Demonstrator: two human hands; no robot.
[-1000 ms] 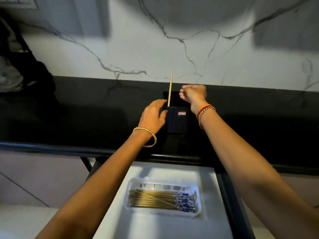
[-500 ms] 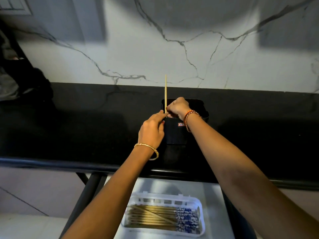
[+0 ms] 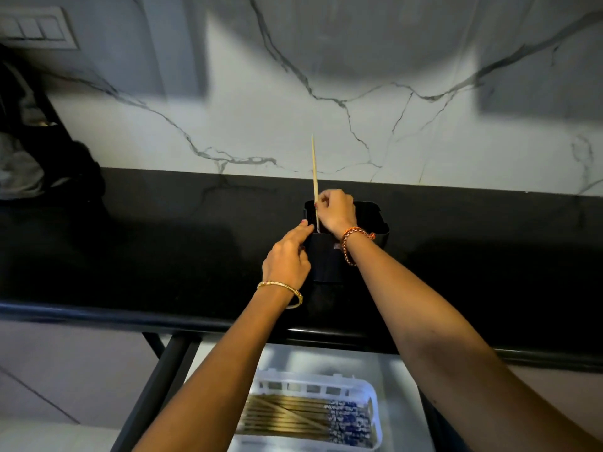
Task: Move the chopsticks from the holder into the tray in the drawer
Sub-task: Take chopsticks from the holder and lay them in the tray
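A black holder point(image 3: 375, 220) stands on the black counter. One pale chopstick point(image 3: 314, 164) stands upright in its left side. My right hand point(image 3: 336, 210) is over the holder's mouth with its fingers pinched on the chopstick's lower part. My left hand point(image 3: 287, 259) rests against the holder's left front wall and grips it. Below, in the open drawer point(image 3: 398, 393), a white plastic tray point(image 3: 310, 383) holds several chopsticks point(image 3: 293, 415) lying flat, their blue patterned ends to the right.
The black counter point(image 3: 163, 249) runs the full width, its front edge above the drawer. A marble wall point(image 3: 359, 93) rises behind. Dark cloth or bags point(image 3: 39, 164) sit at the far left. A switch plate point(image 3: 36, 27) is at the upper left.
My right hand came down from above the holder's right side to its left and closed on the chopstick. My left hand stayed on the holder. The view tilted up.
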